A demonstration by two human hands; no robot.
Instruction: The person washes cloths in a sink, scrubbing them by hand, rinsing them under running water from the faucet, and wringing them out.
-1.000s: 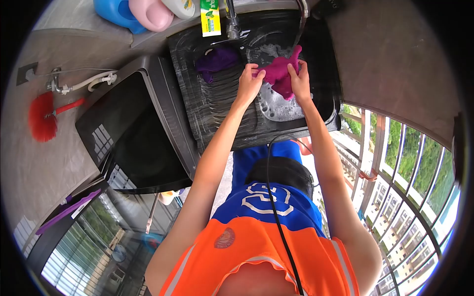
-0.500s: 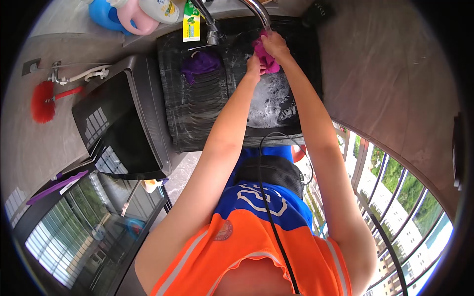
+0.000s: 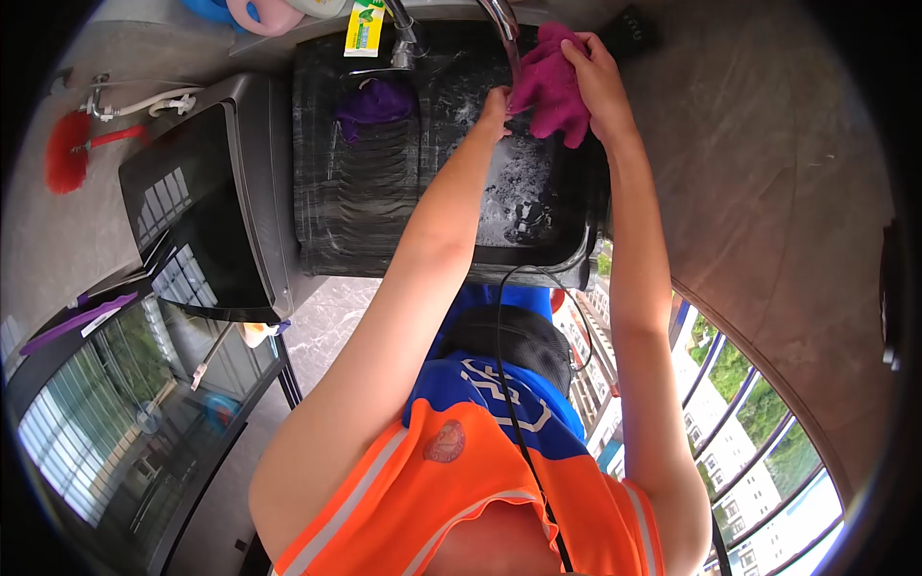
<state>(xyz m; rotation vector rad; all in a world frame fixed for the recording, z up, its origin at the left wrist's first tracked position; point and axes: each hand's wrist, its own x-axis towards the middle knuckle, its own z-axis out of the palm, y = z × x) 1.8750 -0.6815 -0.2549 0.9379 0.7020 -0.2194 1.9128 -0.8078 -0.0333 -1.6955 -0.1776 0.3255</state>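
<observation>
A magenta cloth (image 3: pixel 554 86) hangs spread between my hands over the back right of the black sink (image 3: pixel 576 216), beside the curved faucet spout. My right hand (image 3: pixel 597 82) grips its upper right edge. At the cloth's left edge, my left hand (image 3: pixel 496 112) is closed on it, fingers partly hidden. Foamy water (image 3: pixel 519 182) lies in the basin below. A purple cloth (image 3: pixel 377 104) rests on the ribbed washboard (image 3: pixel 370 182) at the sink's left.
A chrome faucet (image 3: pixel 405 43) and a yellow-green packet (image 3: pixel 364 29) are at the back. Bottles (image 3: pixel 267 13) stand at the top left. Left of the sink is a dark appliance (image 3: pixel 197 211), with a red brush (image 3: pixel 69 152) on the wall. A black cable (image 3: pixel 501 355) hangs before my body.
The magenta cloth has gone from bunched under the spout to spread out. My right hand has moved right with its edge, while the whole view has shifted.
</observation>
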